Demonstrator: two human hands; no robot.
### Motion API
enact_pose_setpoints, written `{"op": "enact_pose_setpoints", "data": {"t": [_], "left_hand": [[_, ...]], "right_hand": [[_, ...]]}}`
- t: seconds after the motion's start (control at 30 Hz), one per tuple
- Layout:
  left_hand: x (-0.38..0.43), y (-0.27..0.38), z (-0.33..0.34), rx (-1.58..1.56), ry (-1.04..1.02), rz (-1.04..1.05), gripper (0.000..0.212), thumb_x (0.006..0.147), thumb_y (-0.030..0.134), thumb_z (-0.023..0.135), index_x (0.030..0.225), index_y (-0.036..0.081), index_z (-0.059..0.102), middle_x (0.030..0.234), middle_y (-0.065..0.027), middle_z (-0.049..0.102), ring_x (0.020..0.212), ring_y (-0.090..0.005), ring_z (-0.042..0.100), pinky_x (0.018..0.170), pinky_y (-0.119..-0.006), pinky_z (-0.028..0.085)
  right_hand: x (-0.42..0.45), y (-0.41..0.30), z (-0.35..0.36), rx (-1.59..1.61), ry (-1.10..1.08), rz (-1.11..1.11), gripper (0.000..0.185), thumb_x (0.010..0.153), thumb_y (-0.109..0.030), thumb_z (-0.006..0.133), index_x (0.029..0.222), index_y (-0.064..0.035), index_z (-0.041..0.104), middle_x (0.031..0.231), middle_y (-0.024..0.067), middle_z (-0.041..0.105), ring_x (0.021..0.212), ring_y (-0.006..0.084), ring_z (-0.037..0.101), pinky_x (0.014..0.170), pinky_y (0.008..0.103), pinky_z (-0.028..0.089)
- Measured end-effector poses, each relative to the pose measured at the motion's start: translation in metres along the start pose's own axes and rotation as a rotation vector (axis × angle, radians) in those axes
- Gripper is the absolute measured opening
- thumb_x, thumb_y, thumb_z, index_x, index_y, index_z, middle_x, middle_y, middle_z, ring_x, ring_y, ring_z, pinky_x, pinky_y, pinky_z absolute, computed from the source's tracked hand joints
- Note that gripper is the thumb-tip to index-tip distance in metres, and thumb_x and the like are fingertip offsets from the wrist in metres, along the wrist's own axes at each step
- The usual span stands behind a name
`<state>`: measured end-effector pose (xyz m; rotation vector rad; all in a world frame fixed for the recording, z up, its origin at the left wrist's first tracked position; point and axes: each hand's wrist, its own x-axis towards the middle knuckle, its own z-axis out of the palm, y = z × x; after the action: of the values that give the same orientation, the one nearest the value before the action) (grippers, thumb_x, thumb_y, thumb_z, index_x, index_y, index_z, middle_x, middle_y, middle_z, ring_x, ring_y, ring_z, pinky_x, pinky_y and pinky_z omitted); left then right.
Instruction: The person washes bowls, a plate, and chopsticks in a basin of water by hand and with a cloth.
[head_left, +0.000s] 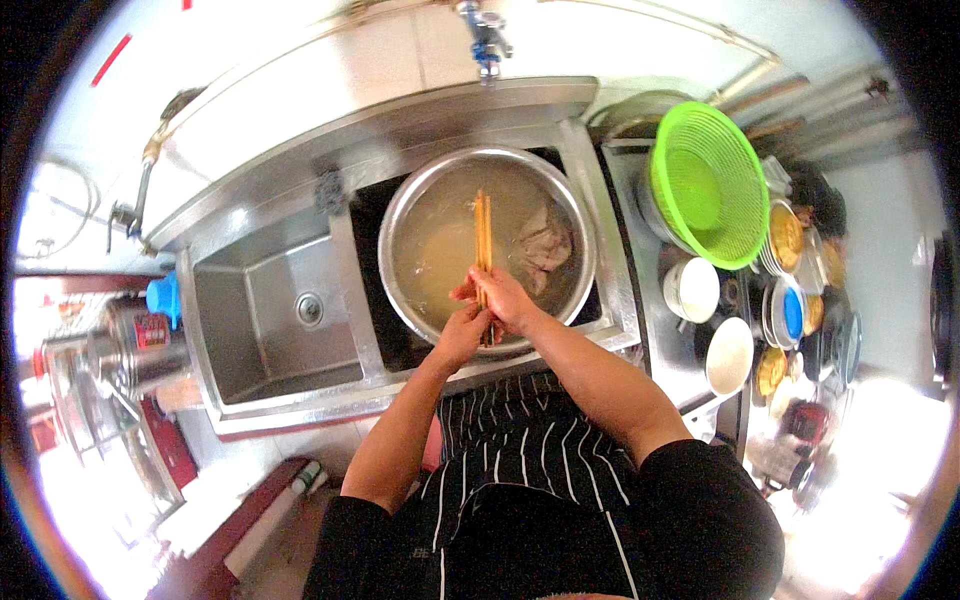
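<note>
A large round metal basin (390, 225) of cloudy water rests over the right-hand sink bowl. Above its near half, my left hand (465, 330) and my right hand (501, 296) are together, both closed around a bundle of wooden chopsticks (484, 232). The sticks point away from me over the water; their near ends show below my hands. A greyish cloth or a piece of meat (546, 244), I cannot tell which, lies in the water at the basin's right side.
Left of the basin is a stainless steel sink bowl (289, 300) with a drain. A green plastic colander (705, 187), a white bowl (694, 289) and another pale bowl (730, 356) stand on the right. A tap (487, 41) is on the wall ahead.
</note>
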<state>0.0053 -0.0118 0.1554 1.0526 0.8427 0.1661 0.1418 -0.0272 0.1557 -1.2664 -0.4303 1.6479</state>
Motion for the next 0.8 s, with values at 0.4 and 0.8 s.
{"op": "enact_pose_setpoints", "data": {"t": [0.4,0.8], "left_hand": [[-0.049,0.029,0.005,-0.180,-0.139,-0.181,0.020,0.097,0.027,0.055,0.088,0.009,0.052,0.059,0.0052,0.042,0.045,-0.0058,0.035,0.040,-0.021,0.024],[-0.035,-0.025,-0.062,0.658,0.452,0.065,0.024,0.086,0.020,0.065,0.087,-0.004,0.066,0.072,-0.0059,0.064,0.067,-0.0136,0.057,0.064,-0.031,0.047]], "right_hand": [[-0.056,-0.097,-0.042,-0.373,-0.102,-0.009,0.035,0.094,-0.038,0.060,0.086,-0.0059,0.071,0.080,0.0023,0.069,0.067,0.0113,0.060,0.060,0.0255,0.047],[-0.046,-0.120,-0.101,-0.264,0.033,-0.287,0.042,0.098,-0.036,0.050,0.081,-0.0015,0.067,0.067,0.0103,0.065,0.057,0.0207,0.064,0.057,0.0324,0.054]]}}
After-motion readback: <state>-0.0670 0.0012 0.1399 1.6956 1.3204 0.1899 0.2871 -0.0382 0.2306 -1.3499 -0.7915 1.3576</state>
